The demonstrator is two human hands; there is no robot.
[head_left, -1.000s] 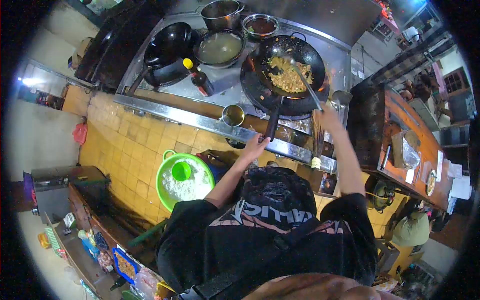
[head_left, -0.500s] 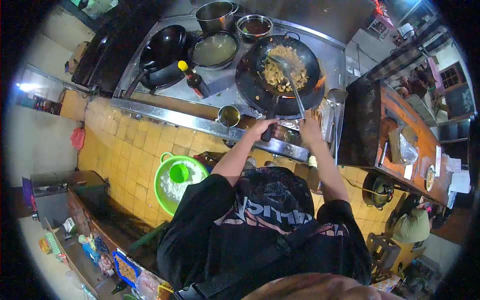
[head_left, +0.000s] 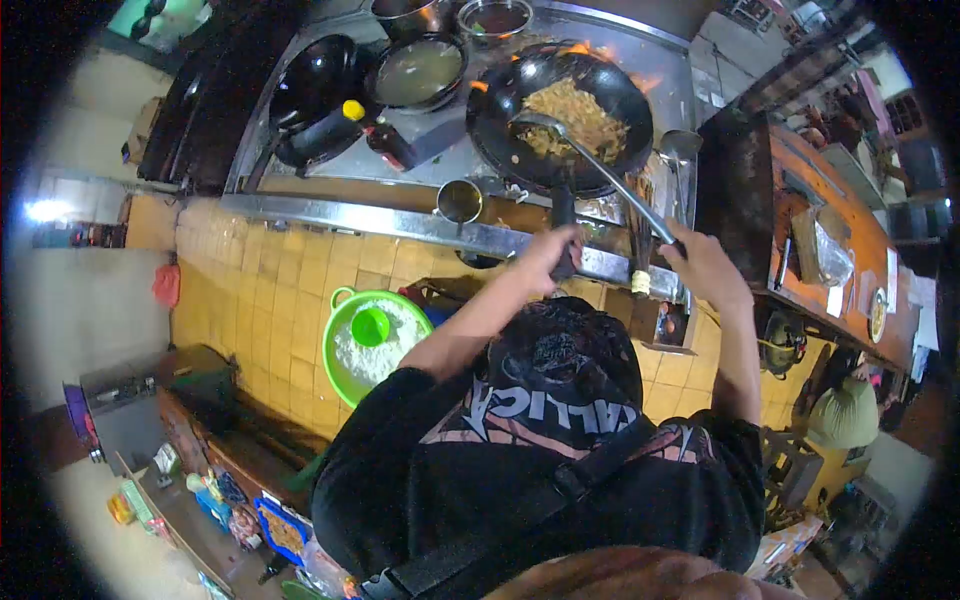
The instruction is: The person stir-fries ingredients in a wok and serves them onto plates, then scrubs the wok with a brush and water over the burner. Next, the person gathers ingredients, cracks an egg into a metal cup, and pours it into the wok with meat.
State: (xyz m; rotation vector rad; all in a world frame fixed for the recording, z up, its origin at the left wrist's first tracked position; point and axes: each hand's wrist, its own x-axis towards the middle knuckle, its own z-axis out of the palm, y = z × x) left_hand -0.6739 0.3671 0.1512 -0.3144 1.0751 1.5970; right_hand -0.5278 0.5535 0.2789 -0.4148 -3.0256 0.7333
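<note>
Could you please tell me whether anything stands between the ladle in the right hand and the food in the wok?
Nothing visible does: the right hand holds the ladle, whose bowl shows inside the wok, by the edge of the food.

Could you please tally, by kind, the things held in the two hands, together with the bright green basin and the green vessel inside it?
Wok, held by its handle: 1
Ladle: 1
Green basin: 1
Green cup: 1
Total: 4

A kitchen, as the steel stove (head_left: 330,216), flames (head_left: 580,48) and food-filled wok (head_left: 622,95) show
</note>
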